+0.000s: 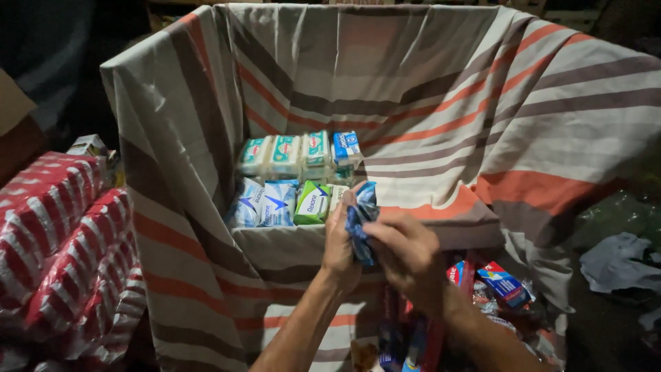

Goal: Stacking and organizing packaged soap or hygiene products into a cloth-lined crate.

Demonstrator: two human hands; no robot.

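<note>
A large box lined with a striped grey, white and orange cloth [427,83] fills the view. Inside it, at the near left, stand rows of small soap packs: pale green ones [284,154] at the back, light blue ones [265,204] and a green one [311,203] in front. My left hand [339,244] and my right hand [406,251] meet at the box's near rim. Both grip a crumpled blue wrapper [361,224] between them, just right of the packs.
Red and white striped wrapped bundles [62,241] are stacked at the left. Below my arms lie red and blue packets [499,281]. Crumpled plastic [620,262] sits in the dark at the right. The cloth-covered right part of the box holds nothing visible.
</note>
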